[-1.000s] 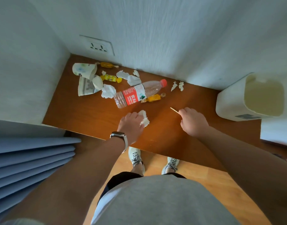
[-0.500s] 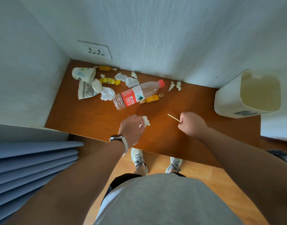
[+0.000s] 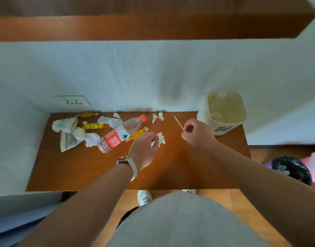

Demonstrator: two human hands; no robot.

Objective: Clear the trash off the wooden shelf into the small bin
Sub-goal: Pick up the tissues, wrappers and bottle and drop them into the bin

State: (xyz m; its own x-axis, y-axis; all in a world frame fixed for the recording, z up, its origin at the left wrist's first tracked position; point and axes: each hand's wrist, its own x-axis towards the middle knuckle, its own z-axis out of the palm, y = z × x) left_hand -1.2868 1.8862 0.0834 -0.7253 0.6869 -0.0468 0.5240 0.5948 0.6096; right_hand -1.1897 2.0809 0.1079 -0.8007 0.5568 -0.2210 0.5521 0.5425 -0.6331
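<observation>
Stick (image 3: 178,123) in right hand (image 3: 197,133), slanting far-left

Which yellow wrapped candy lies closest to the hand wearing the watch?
The orange-yellow candy beside the bottle, right by the left hand; the other two candies lie farther left.

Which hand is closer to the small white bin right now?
Right. The right hand, pinching a thin wooden stick, sits just left of the small white plastic bin; the left hand, pinching a white tissue scrap, is farther left, beside the clear plastic bottle.
</observation>
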